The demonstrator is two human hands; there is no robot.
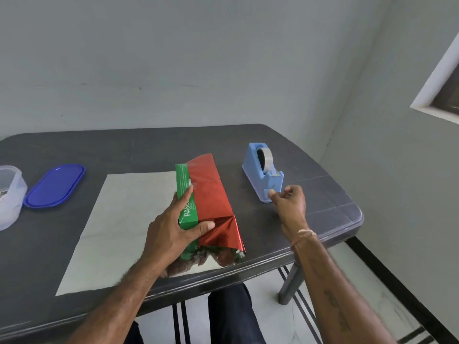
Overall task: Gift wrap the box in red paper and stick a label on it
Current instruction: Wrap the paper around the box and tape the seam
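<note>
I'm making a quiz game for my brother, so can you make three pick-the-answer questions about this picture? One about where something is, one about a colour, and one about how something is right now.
1. Where does the tape dispenser stand, seen from the box?
A) to its left
B) to its right
C) on top of it

2. What colour is the lid lying on the table?
A) blue
B) yellow
C) red

3. How is the box right now?
A) bare
B) fully covered
C) partly covered in red paper

Answers:
1 B: the dispenser stands on the right side of the table, apart from the box.
2 A: the oval lid on the left is dark blue.
3 C: a green side still shows where the left hand holds it.
</note>
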